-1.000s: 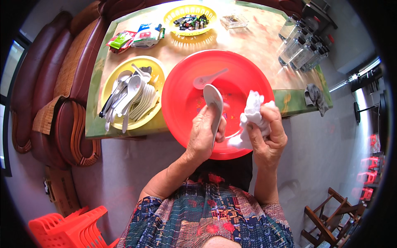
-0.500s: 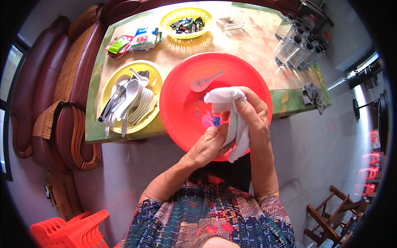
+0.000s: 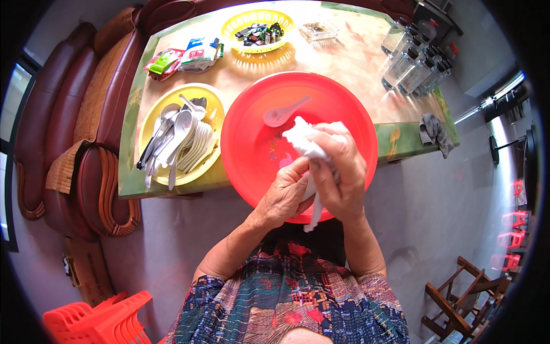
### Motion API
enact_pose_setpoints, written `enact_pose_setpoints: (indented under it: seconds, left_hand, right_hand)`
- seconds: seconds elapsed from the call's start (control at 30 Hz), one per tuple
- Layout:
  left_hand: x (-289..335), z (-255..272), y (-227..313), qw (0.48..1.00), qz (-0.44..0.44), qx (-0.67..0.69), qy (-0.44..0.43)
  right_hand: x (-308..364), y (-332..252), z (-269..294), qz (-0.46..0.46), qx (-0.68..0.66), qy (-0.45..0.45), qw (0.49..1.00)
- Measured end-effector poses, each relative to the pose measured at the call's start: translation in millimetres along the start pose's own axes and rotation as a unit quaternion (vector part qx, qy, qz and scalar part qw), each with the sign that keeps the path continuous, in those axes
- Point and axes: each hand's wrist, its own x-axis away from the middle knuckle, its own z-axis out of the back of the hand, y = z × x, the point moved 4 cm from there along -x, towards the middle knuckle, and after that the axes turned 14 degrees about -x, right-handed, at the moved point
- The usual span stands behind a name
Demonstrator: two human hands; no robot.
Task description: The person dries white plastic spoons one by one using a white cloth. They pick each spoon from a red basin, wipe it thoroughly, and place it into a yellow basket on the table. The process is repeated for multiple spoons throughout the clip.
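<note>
Over the near part of a red basin (image 3: 246, 143), my right hand (image 3: 344, 178) is closed around a bunched white cloth (image 3: 302, 139), one end of which hangs below the palm. My left hand (image 3: 282, 195) pinches what looks like a white spoon (image 3: 310, 188), mostly hidden by the cloth and fingers. A pale soup spoon (image 3: 279, 117) lies in the basin beyond my hands. To the left, a yellow plate (image 3: 213, 106) holds a pile of white spoons (image 3: 182, 133), several of them stacked together.
The table (image 3: 338, 69) carries seasoning packets (image 3: 197, 55), a yellow basket (image 3: 230, 35) of small wrapped items, a clear glass dish (image 3: 318, 33) and several dark-capped bottles (image 3: 401, 69). A grey rag (image 3: 433, 133) hangs over the right edge. Red stools (image 3: 103, 321) stand at lower left.
My right hand has turned over and bunched the cloth around the spoon, where it was draped before. My left hand has shifted slightly; the basin's spoon has stayed put.
</note>
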Motion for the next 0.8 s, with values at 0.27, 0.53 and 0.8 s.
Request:
enact_pose_setpoints:
  seconds: [0.27,0.53,0.8]
  left_hand:
    - [4.0,-5.2,9.4,0.94,-0.201,-0.268,0.064]
    - [-3.3,-3.7,14.9,0.94,-0.233,-0.174,0.177]
    - [-7.7,-1.7,18.3,0.962,-0.189,-0.147,0.128]
  right_hand:
    - [3.0,24.7,18.3,-0.208,-0.096,0.18,0.957]
    - [14.6,37.0,-7.7,-0.313,-0.397,0.26,0.823]
    - [37.7,23.5,-18.4,-0.275,-0.134,0.157,0.939]
